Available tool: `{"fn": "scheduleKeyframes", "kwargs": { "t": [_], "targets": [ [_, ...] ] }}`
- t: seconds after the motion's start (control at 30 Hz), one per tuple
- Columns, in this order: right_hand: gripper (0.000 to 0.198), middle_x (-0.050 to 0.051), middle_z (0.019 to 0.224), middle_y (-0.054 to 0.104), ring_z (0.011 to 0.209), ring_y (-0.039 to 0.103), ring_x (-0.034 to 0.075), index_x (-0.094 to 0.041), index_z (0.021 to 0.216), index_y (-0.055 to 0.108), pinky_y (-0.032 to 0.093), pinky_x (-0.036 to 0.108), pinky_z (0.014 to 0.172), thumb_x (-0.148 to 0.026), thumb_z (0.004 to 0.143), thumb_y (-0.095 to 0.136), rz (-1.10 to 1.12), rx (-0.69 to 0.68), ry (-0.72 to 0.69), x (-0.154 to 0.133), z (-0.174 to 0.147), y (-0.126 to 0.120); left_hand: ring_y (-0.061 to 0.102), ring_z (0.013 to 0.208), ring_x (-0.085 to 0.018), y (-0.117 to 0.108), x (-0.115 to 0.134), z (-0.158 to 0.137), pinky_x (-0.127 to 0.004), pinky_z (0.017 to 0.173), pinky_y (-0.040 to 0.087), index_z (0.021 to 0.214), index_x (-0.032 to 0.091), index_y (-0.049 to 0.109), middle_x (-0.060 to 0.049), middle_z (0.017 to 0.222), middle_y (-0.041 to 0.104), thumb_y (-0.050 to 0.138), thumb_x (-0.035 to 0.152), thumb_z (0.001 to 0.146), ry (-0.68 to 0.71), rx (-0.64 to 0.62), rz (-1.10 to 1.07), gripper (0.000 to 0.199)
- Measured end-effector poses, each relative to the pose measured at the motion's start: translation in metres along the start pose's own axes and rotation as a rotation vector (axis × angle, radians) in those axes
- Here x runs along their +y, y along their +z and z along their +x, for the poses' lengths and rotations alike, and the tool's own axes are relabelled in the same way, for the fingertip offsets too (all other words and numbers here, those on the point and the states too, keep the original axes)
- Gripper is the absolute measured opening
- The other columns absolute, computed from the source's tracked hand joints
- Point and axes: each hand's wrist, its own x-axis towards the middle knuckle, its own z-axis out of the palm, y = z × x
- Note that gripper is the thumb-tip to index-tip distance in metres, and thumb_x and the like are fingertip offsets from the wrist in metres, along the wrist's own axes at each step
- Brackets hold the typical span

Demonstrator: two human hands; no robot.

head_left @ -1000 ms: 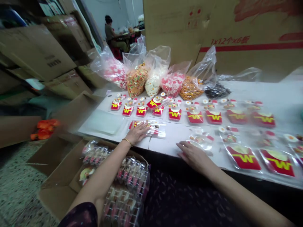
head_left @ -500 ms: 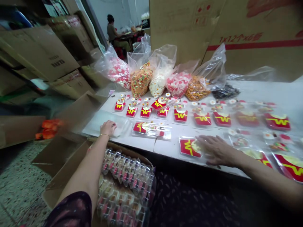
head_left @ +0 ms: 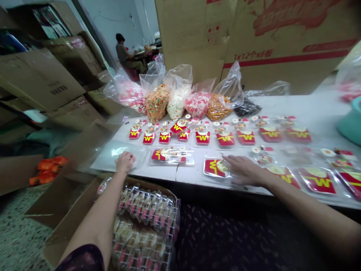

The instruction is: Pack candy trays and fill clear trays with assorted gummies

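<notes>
My left hand [head_left: 125, 162] rests on a stack of clear plastic bags [head_left: 108, 156] at the table's left, its fingers curled together at the bags' edge. My right hand [head_left: 242, 170] lies over the right end of a clear blister pack [head_left: 216, 167] holding a red fries-box piece with a yellow W; its fingers are stretched out and the thumb side is partly hidden. Between the hands lies another such pack [head_left: 172, 156] in a clear bag. Behind it runs a row of similar packs [head_left: 203, 138], and more sit to the right of my right hand.
Bags of small pink-and-white, orange, white and black pieces [head_left: 157, 105] line the table's back. Below my left arm, an open carton [head_left: 67, 222] holds rows of packed trays. Large cartons [head_left: 197, 49] stand behind; a teal container [head_left: 351, 122] is at right. A person [head_left: 123, 52] sits far back.
The view has swung right, so things appear shifted left. My right hand stays over the same pack, its fingers a little closer together. My left hand stays on the bags.
</notes>
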Motion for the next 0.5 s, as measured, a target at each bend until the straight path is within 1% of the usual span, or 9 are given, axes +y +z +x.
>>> {"fn": "scheduleKeyframes", "kwargs": {
  "t": [0.07, 0.1, 0.17, 0.23, 0.3, 0.37, 0.43, 0.5],
  "targets": [
    [0.083, 0.017, 0.126, 0.044, 0.108, 0.046, 0.031, -0.013, 0.136, 0.025, 0.036, 0.043, 0.087, -0.045, 0.066, 0.056, -0.026, 0.073, 0.033, 0.003, -0.009, -0.011, 0.049, 0.090, -0.022, -0.010, 0.027, -0.018, -0.035, 0.077, 0.038, 0.071, 0.019, 0.052, -0.007, 0.091, 0.055, 0.044, 0.026, 0.076, 0.101, 0.087, -0.100, 0.012],
    [0.084, 0.017, 0.127, 0.044, 0.109, 0.045, 0.031, -0.013, 0.137, 0.025, 0.035, 0.043, 0.088, -0.047, 0.067, 0.055, -0.046, 0.110, 0.054, 0.006, -0.015, -0.017, 0.050, 0.087, -0.021, -0.015, 0.045, -0.030, -0.034, 0.077, 0.039, 0.070, 0.019, 0.051, -0.007, 0.087, 0.055, 0.045, 0.025, 0.076, 0.187, 0.107, -0.170, 0.011],
    [0.086, 0.016, 0.128, 0.043, 0.111, 0.043, 0.032, -0.014, 0.137, 0.023, 0.033, 0.044, 0.089, -0.054, 0.067, 0.053, -0.084, 0.173, 0.096, 0.011, -0.026, -0.029, 0.051, 0.081, -0.018, -0.019, 0.089, -0.058, -0.031, 0.077, 0.040, 0.068, 0.019, 0.049, -0.005, 0.079, 0.054, 0.046, 0.023, 0.076, 0.414, 0.043, -0.333, 0.010],
    [0.090, 0.016, 0.128, 0.042, 0.111, 0.043, 0.033, -0.015, 0.138, 0.021, 0.032, 0.044, 0.091, -0.061, 0.066, 0.051, -0.108, 0.209, 0.134, 0.015, -0.037, -0.037, 0.051, 0.079, -0.017, -0.016, 0.140, -0.087, -0.031, 0.075, 0.041, 0.069, 0.019, 0.050, -0.005, 0.078, 0.054, 0.045, 0.022, 0.078, 0.561, -0.015, -0.458, 0.010],
    [0.090, 0.015, 0.127, 0.044, 0.111, 0.043, 0.032, -0.017, 0.137, 0.022, 0.032, 0.044, 0.091, -0.064, 0.066, 0.050, -0.125, 0.220, 0.150, 0.015, -0.044, -0.040, 0.051, 0.081, -0.018, -0.005, 0.188, -0.108, -0.033, 0.075, 0.041, 0.071, 0.019, 0.051, -0.006, 0.079, 0.055, 0.046, 0.020, 0.077, 0.635, -0.035, -0.514, 0.009],
    [0.087, 0.014, 0.125, 0.046, 0.110, 0.044, 0.032, -0.018, 0.137, 0.024, 0.032, 0.044, 0.091, -0.063, 0.066, 0.050, -0.146, 0.206, 0.144, 0.011, -0.049, -0.037, 0.050, 0.081, -0.019, 0.011, 0.226, -0.119, -0.035, 0.075, 0.041, 0.070, 0.019, 0.052, -0.006, 0.078, 0.055, 0.047, 0.019, 0.077, 0.670, -0.058, -0.529, 0.008],
    [0.084, 0.015, 0.123, 0.046, 0.109, 0.044, 0.033, -0.018, 0.135, 0.028, 0.032, 0.045, 0.090, -0.058, 0.065, 0.053, -0.180, 0.170, 0.144, 0.004, -0.051, -0.031, 0.050, 0.079, -0.019, 0.026, 0.250, -0.123, -0.035, 0.075, 0.041, 0.069, 0.018, 0.052, -0.006, 0.077, 0.055, 0.047, 0.018, 0.076, 0.676, -0.079, -0.559, 0.008],
    [0.083, 0.016, 0.123, 0.046, 0.107, 0.044, 0.034, -0.017, 0.133, 0.032, 0.031, 0.047, 0.089, -0.053, 0.063, 0.057, -0.216, 0.127, 0.176, -0.003, -0.050, -0.025, 0.050, 0.079, -0.018, 0.038, 0.260, -0.123, -0.034, 0.074, 0.042, 0.069, 0.019, 0.051, -0.005, 0.076, 0.055, 0.047, 0.017, 0.076, 0.648, -0.070, -0.615, 0.008]
  ]
}}
